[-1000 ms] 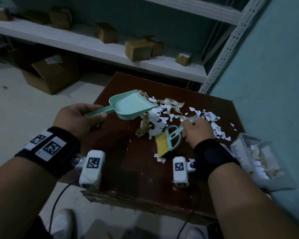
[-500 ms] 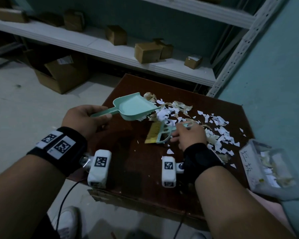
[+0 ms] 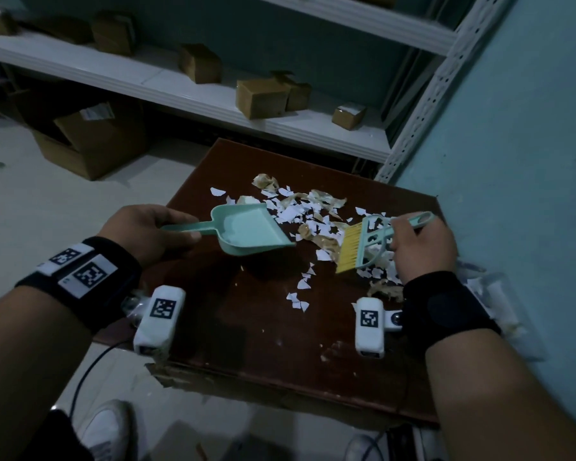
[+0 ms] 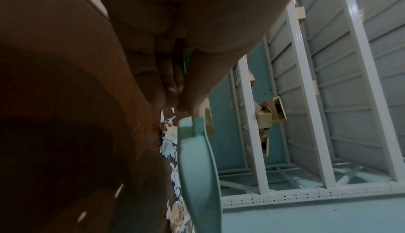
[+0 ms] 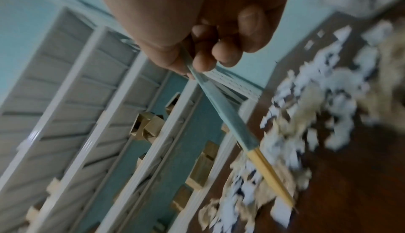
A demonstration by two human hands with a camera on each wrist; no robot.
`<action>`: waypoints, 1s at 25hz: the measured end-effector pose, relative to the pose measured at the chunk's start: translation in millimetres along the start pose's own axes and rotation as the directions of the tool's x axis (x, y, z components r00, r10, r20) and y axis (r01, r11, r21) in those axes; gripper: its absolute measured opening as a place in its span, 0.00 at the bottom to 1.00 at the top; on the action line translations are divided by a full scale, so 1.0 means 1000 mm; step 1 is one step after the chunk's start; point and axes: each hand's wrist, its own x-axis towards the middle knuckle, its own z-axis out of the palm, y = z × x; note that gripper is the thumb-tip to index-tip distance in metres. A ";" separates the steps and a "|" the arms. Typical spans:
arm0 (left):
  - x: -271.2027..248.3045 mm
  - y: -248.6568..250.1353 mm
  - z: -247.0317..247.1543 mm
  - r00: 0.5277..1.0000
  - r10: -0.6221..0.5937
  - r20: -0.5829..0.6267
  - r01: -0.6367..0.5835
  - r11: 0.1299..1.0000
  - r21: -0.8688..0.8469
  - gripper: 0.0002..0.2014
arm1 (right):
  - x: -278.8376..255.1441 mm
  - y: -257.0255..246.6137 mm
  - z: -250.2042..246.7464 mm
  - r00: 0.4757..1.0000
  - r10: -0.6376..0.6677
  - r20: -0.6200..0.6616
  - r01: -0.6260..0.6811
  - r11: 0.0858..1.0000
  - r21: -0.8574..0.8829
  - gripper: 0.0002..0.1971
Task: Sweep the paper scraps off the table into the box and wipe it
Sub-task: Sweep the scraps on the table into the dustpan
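White and tan paper scraps (image 3: 308,216) (image 5: 311,112) lie scattered over the far half of the brown table (image 3: 246,331). My left hand (image 3: 147,232) grips the handle of a mint dustpan (image 3: 251,229) (image 4: 197,164), its lip pointing right at the pile. My right hand (image 3: 419,247) (image 5: 208,51) grips the handle of a mint brush with yellow bristles (image 3: 350,249) (image 5: 271,176), held to the right of the pan over the scraps. A clear box (image 3: 492,301) with scraps inside sits at the table's right edge, mostly hidden by my right wrist.
A teal wall (image 3: 512,161) runs close along the table's right side. White shelving (image 3: 180,91) with small cardboard boxes stands behind the table. A large cardboard box (image 3: 90,138) sits on the floor at the left. A few stray scraps (image 3: 298,299) lie nearer the front.
The brush has swung back to the right, away from the dustpan, with its bristles now at the right of the pile. The dustpan has dropped lower toward the table.
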 end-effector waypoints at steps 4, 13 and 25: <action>0.001 0.000 -0.005 0.994 0.031 0.102 -0.056 0.965 0.256 0.11 | -0.005 0.000 -0.026 0.981 -0.178 0.081 0.195 0.920 -0.341 0.12; -0.005 0.001 -0.005 0.984 0.027 0.179 -0.120 0.838 0.532 0.13 | -0.003 0.020 -0.030 0.968 -0.028 0.250 0.176 0.785 -0.594 0.11; -0.010 -0.001 0.031 0.958 0.014 0.285 -0.192 0.771 0.608 0.13 | -0.052 -0.021 0.016 0.852 -0.216 0.477 0.309 0.943 -0.124 0.09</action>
